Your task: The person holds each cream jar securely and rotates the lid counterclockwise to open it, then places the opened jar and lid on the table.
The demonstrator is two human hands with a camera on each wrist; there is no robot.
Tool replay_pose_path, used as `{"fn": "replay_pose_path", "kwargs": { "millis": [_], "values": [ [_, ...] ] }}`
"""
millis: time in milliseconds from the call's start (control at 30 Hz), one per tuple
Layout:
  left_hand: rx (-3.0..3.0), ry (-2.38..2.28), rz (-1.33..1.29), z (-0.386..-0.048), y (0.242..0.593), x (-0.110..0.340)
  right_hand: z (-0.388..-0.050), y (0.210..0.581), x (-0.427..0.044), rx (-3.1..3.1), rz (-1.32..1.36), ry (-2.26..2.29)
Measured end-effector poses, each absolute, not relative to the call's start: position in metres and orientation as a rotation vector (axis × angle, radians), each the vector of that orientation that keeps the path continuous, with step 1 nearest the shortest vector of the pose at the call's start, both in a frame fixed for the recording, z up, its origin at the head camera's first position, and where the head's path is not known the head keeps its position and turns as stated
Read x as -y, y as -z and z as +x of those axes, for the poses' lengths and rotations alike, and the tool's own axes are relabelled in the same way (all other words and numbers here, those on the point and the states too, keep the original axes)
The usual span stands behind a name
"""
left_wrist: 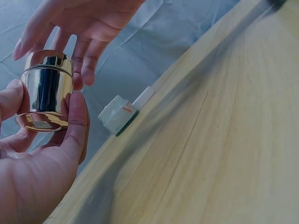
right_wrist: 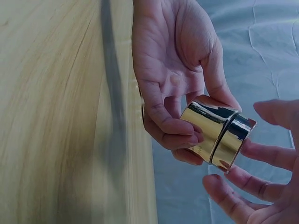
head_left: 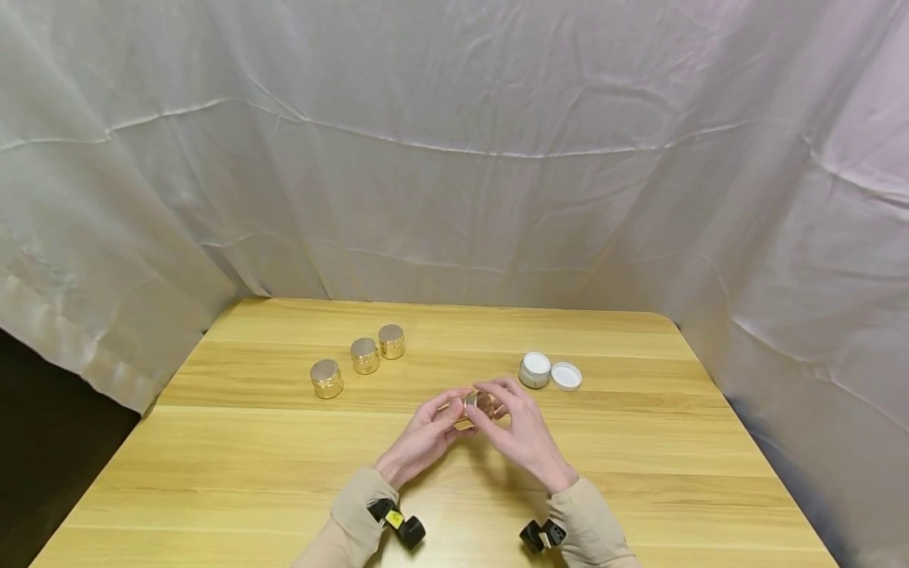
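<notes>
A shiny gold jar with its lid on [head_left: 480, 404] is held over the table by my left hand [head_left: 423, 434]. In the left wrist view, the thumb and fingers of that hand wrap the body of the gold jar [left_wrist: 46, 93], which stands nearly upright there. My right hand [head_left: 524, 432] is at the lid end. Its fingers are spread around the lid in the right wrist view, with the thumb [right_wrist: 273, 113] apart from it; whether a fingertip touches the lid [right_wrist: 232, 144], I cannot tell.
Three closed gold jars [head_left: 365, 356] stand to the left on the wooden table [head_left: 234, 473]. Behind my right hand are a pale jar with a white top [head_left: 535, 369] and a white round lid [head_left: 566, 376] lying beside it. Grey curtains [head_left: 454, 197] surround the table.
</notes>
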State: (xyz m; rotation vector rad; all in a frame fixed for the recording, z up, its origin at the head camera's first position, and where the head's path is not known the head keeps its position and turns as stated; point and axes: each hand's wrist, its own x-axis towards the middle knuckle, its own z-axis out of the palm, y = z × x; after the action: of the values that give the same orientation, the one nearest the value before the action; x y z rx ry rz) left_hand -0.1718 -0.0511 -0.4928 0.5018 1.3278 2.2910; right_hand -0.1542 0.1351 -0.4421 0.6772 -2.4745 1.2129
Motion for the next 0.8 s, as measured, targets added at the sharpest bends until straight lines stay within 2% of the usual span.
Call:
{"fn": "replay_pose_path", "kwargs": {
  "millis": [500, 800],
  "values": [
    [-1.306, -2.293, 0.524, -0.1738, 0.4956, 0.051, -0.1531, 0.4402, -0.1361, 2.427, 0.742, -1.247],
    [-1.341, -2.28, 0.471, -0.172, 0.4919, 0.0513, -0.1541, 0.4422, -0.1339, 2.447, 0.666, -1.291]
  ]
}}
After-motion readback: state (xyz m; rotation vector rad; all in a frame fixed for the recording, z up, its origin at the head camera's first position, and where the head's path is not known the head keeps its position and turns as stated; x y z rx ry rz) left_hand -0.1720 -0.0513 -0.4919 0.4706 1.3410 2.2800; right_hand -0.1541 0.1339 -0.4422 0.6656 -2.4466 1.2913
